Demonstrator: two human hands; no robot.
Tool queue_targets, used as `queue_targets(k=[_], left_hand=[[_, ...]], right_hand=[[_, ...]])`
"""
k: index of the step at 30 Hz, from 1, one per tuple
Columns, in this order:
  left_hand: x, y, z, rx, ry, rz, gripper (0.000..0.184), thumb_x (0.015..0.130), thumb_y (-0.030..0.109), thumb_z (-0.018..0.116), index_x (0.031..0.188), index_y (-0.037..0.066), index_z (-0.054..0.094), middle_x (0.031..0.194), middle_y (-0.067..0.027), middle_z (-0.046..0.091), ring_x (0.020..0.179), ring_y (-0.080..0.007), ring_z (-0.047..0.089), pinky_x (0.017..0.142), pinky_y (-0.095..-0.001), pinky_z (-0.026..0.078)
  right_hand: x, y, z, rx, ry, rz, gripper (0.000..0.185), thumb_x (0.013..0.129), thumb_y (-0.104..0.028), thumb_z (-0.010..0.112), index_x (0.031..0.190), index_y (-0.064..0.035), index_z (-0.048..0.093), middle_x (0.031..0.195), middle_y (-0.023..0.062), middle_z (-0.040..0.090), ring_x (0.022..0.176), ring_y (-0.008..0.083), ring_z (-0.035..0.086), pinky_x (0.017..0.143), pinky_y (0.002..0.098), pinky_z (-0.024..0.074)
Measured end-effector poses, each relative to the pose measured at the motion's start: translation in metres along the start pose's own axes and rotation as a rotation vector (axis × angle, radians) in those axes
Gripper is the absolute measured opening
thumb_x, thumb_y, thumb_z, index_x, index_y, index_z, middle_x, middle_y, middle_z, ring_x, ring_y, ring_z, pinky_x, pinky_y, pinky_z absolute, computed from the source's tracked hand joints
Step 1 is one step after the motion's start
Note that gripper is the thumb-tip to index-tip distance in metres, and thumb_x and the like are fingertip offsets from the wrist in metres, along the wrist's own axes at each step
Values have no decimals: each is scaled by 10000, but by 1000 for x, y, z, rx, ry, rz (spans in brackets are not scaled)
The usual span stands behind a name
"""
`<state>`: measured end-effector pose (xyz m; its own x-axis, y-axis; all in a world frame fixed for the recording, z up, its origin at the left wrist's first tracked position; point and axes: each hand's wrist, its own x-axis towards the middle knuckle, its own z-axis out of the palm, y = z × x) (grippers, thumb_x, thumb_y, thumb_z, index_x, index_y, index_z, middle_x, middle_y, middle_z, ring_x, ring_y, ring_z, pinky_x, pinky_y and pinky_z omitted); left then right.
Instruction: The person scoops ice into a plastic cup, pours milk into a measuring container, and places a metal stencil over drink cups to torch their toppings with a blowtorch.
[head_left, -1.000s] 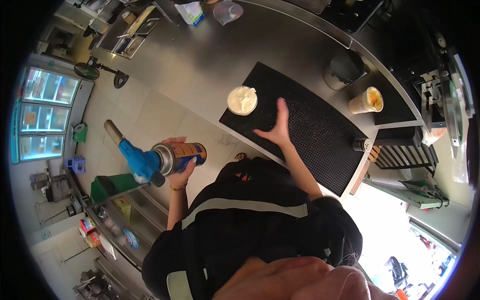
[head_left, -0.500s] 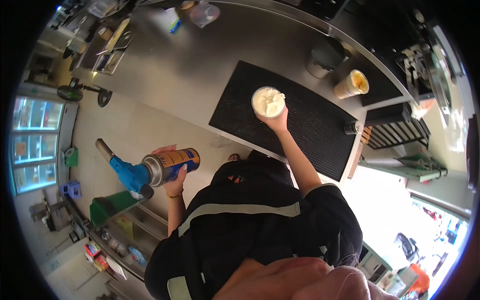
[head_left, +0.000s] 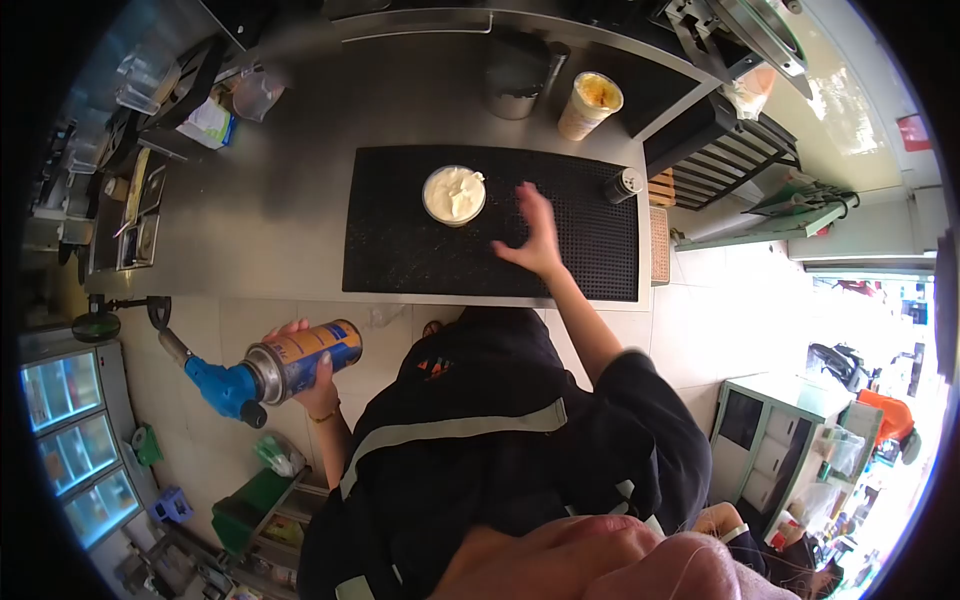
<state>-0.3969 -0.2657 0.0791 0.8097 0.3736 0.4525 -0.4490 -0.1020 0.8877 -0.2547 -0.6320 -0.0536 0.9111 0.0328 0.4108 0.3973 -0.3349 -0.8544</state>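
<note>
My left hand [head_left: 312,378] is wrapped round the can of a blow torch [head_left: 300,365], held beside my body, off the counter's front edge. Its blue head and metal nozzle point to the left; no flame shows. On the black rubber mat [head_left: 400,260] stands a clear cup filled with white cream [head_left: 454,195], its top swirled to a small peak. My right hand [head_left: 534,235] is above the mat, to the right of that cup and apart from it. Its fingers are spread, with nothing in them.
Behind the mat stand a dark metal pitcher [head_left: 515,85] and a cup with a browned yellow top [head_left: 590,104]. A small shaker [head_left: 624,186] is at the mat's right edge. Food pans [head_left: 143,215] sit at the counter's left end; a black rack [head_left: 725,145] is at right.
My right hand has let go of the cream cup, which now stands on the mat, and has drawn away to its right. The torch stays in my left hand. The view has turned.
</note>
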Motion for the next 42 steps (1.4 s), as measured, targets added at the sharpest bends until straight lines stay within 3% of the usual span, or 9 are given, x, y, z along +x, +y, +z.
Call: queue_targets(k=[1, 5, 7, 11, 14, 16, 19, 27, 42], left_hand=[[0, 0, 0, -2, -7, -2, 724, 731, 60, 696, 1340, 36, 307, 1194, -158, 512, 1154, -288, 517, 1060, -453, 402], [-6, 4, -3, 4, 8, -66, 735, 734, 73, 702, 1350, 42, 304, 1199, -147, 505, 1158, -290, 513, 1061, -441, 391], [-5, 5, -2, -2, 13, -90, 742, 734, 79, 709, 1354, 34, 304, 1196, -143, 503, 1151, -290, 514, 1053, -432, 387], [1, 15, 4, 14, 19, -93, 754, 717, 72, 728, 1343, 32, 309, 1183, -143, 511, 1128, -280, 522, 1040, -428, 403], [1, 15, 4, 45, 1, -56, 760, 709, 72, 739, 1336, 32, 311, 1175, -145, 514, 1127, -278, 522, 1035, -427, 411], [-1, 15, 3, 85, -29, -34, 753, 711, 61, 739, 1330, 29, 312, 1177, -149, 511, 1130, -280, 521, 1041, -428, 410], [-11, 17, 2, 67, 5, -117, 750, 709, 37, 732, 1328, 22, 309, 1188, -153, 502, 1137, -278, 518, 1048, -427, 406], [-34, 8, -14, 54, 112, -184, 744, 713, 8, 724, 1337, 2, 320, 1220, -164, 494, 1156, -279, 512, 1054, -427, 398], [-25, 4, -22, -8, 153, -187, 717, 734, 3, 718, 1338, -9, 332, 1206, -164, 517, 1137, -284, 532, 1022, -421, 415]], right_hand=[[-8, 3, -27, -144, 157, -136, 968, 559, -128, 803, 1403, -45, 336, 1408, 175, 359, 1257, 330, 408, 977, 412, 440], [-17, 48, -134, -780, 723, 189, 1066, 561, -157, 836, 1443, 9, 259, 1460, 220, 321, 1341, 356, 329, 1112, 426, 280], [-3, 89, -157, -383, 637, 239, 1123, 584, -208, 883, 1459, 21, 216, 1485, 224, 296, 1379, 318, 291, 1145, 399, 203], [36, 105, -156, 149, 306, 389, 722, 645, -130, 865, 1268, 6, 526, 1139, 107, 611, 1083, 172, 560, 947, 318, 440], [72, 33, -110, -9, 282, 132, 572, 638, -56, 823, 1166, -32, 605, 1073, 76, 648, 1048, 169, 591, 923, 318, 462], [103, -72, -66, -449, 348, -299, 532, 570, -11, 741, 1088, -97, 658, 1063, 79, 655, 1087, 301, 594, 989, 428, 429], [129, -108, -23, -832, 203, -624, 495, 645, -40, 671, 1100, -235, 676, 1093, -8, 630, 1135, 211, 564, 1019, 431, 380], [142, -104, -3, -1111, 116, -777, 482, 745, -143, 602, 1169, -370, 631, 1149, -102, 598, 1162, 122, 537, 808, 428, 266], [125, -108, 16, -1005, 157, -734, 501, 688, -165, 644, 1137, -387, 651, 1083, -129, 587, 1110, 117, 520, 850, 412, 228]])
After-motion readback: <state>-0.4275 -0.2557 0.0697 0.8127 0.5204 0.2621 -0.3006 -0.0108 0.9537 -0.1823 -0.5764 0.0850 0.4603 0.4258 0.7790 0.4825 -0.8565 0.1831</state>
